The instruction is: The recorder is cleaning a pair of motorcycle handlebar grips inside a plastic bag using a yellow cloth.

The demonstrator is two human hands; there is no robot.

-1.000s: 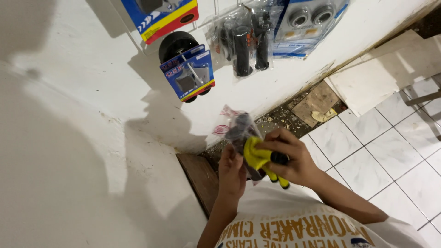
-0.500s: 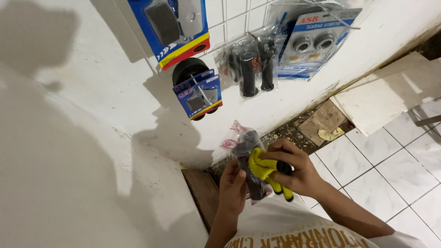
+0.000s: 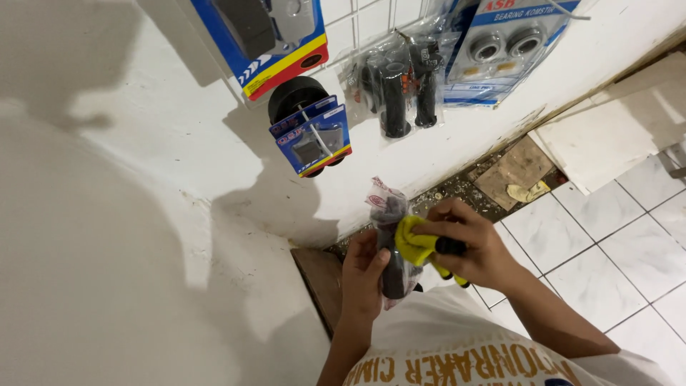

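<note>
White wall hung with packaged parts (image 3: 310, 136) backs the scene, where the left hand (image 3: 362, 275) clasps a bagged black grip (image 3: 391, 246) upright, and the right hand (image 3: 468, 243) clenches a yellow-handled tool (image 3: 421, 246) against it, likely to tear the thin bag if it slips

Blue blister card (image 3: 275, 36), far left on the white wall: red and yellow stripe along its lower edge, grey part under clear plastic.

Smaller blue card (image 3: 314, 139), just below it: red-yellow lower edge, clear window, backed by a round black part.

Clear plastic bag (image 3: 396, 89), far centre on the wall: black cylindrical grips inside.

Blue and white blister card (image 3: 500, 50), far right on the wall: two round metal rings under clear plastic.

Clear crinkled bag with pink print (image 3: 389, 214), near centre: held in the left hand (image 3: 361, 279), dark cylinder inside, touched by the right hand (image 3: 468, 239).
</note>
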